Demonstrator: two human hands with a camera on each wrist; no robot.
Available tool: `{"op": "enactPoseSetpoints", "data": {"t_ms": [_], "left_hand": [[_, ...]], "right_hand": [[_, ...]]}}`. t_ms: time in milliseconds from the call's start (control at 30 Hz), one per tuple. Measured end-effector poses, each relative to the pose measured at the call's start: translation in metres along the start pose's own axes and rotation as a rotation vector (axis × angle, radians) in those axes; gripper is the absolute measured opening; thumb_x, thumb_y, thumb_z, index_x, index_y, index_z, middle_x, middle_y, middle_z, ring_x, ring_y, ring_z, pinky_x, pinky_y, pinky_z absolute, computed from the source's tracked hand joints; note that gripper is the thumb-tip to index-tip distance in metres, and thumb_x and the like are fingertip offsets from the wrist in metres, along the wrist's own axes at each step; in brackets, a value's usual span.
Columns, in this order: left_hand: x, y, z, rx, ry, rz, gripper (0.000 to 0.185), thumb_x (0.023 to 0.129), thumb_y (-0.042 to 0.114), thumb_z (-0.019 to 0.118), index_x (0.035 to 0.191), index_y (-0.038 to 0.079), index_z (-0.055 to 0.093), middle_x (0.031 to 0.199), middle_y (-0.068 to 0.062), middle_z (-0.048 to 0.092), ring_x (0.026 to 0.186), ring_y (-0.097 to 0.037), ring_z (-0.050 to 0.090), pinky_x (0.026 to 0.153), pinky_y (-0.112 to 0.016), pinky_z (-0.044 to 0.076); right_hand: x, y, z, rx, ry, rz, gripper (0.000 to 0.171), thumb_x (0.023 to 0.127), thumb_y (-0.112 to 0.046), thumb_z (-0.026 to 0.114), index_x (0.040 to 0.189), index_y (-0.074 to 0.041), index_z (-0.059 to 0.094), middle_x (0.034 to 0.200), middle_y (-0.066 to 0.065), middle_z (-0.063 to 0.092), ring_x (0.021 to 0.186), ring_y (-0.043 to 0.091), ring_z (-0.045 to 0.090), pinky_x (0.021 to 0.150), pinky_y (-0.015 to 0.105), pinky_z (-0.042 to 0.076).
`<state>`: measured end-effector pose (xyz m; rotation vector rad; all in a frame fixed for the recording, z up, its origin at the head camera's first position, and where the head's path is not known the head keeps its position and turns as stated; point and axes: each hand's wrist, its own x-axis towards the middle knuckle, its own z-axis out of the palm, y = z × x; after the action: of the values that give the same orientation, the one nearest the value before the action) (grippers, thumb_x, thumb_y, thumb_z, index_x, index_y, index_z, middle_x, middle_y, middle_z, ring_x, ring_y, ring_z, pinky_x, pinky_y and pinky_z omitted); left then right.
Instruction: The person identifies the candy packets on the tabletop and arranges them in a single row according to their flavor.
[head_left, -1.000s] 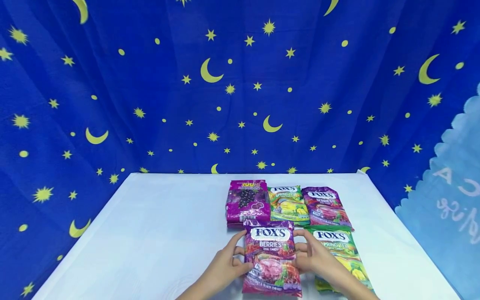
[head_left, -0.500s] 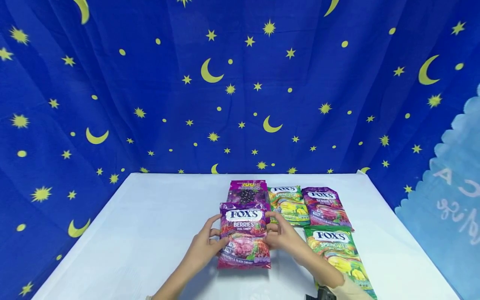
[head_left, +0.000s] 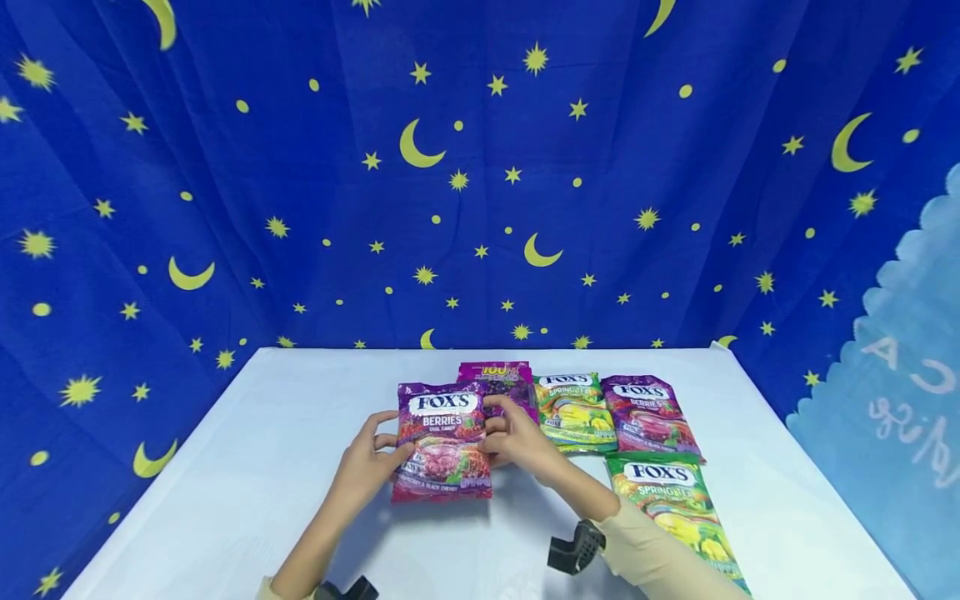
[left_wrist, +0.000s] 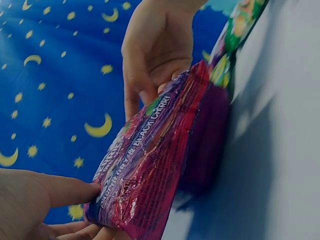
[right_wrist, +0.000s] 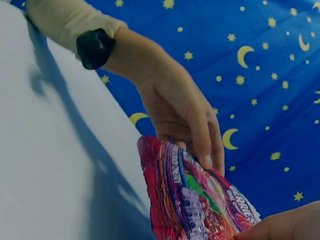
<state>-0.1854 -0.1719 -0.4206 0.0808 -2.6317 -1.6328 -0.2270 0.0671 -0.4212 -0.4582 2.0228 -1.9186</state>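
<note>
Berries bag (head_left: 442, 442) sits between my two hands, just left of the middle of the white surface (head_left: 247, 467), its lower edge seeming to be off the surface or barely on it, its printed face tilted up toward me. My left hand (head_left: 367, 462) has its grip on the bag's 9 o'clock edge, thumb on the front and fingers curled behind; the left wrist view shows those fingers (left_wrist: 60, 192) pinching the crinkled bottom seam. My right hand (head_left: 517, 437) pinches the 3 o'clock edge in the same way, closed on the foil and on nothing else.

At 12 o'clock from the bag, partly hidden behind it, lies a purple grape pack (head_left: 495, 377). At 3 o'clock past my right hand lie a green Spring Tea bag (head_left: 573, 410) and another berries pack (head_left: 651, 417), with a second Spring Tea bag (head_left: 675, 508) at 5 o'clock by my right sleeve.

I judge the risks small but real. The foil is slick and my hold is only on the edges, so loosening one side could let the bag swing or slide out. The grape pack is close behind, so setting down blind could land on it or nudge it. My right forearm passes near the lower Spring Tea bag, and a careless pull back could drag it toward the edge
</note>
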Motion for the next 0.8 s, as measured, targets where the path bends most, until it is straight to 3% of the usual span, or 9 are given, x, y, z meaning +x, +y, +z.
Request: {"op": "enactPoseSetpoints", "data": {"t_ms": [300, 433, 633, 800], "left_hand": [[0.011, -0.009, -0.027, 0.108, 0.054, 0.022, 0.056, 0.091, 0.014, 0.067, 0.14, 0.001, 0.045, 0.101, -0.02, 0.068, 0.073, -0.021, 0.066, 0.058, -0.029, 0.053], [0.016, -0.014, -0.038, 0.143, 0.075, 0.029, 0.054, 0.092, 0.014, 0.066, 0.14, -0.001, 0.046, 0.104, -0.023, 0.067, 0.085, -0.029, 0.067, 0.061, -0.029, 0.055], [0.026, -0.02, -0.055, 0.208, 0.101, 0.032, 0.053, 0.093, 0.017, 0.064, 0.14, 0.0, 0.047, 0.106, -0.024, 0.067, 0.105, -0.042, 0.06, 0.085, -0.049, 0.05], [0.034, -0.021, -0.065, 0.233, 0.136, 0.005, 0.051, 0.093, 0.017, 0.063, 0.139, 0.0, 0.049, 0.11, -0.028, 0.065, 0.109, -0.046, 0.057, 0.088, -0.055, 0.046]], "right_hand": [[0.031, 0.0, 0.018, -0.014, -0.05, -0.006, 0.064, 0.085, 0.009, 0.061, 0.141, 0.002, 0.032, 0.089, 0.014, 0.063, 0.075, 0.028, 0.068, 0.067, 0.04, 0.059], [0.042, -0.004, 0.027, -0.043, -0.078, 0.003, 0.064, 0.086, 0.009, 0.061, 0.142, 0.002, 0.031, 0.087, 0.015, 0.064, 0.073, 0.028, 0.068, 0.067, 0.039, 0.059], [0.057, -0.008, 0.045, -0.007, -0.081, 0.025, 0.073, 0.084, 0.011, 0.062, 0.146, 0.001, 0.026, 0.093, 0.02, 0.066, 0.078, 0.033, 0.067, 0.072, 0.044, 0.058], [0.071, -0.005, 0.061, 0.046, -0.033, 0.044, 0.077, 0.081, 0.014, 0.062, 0.147, 0.0, 0.025, 0.093, 0.019, 0.064, 0.073, 0.029, 0.066, 0.075, 0.044, 0.057]]}}
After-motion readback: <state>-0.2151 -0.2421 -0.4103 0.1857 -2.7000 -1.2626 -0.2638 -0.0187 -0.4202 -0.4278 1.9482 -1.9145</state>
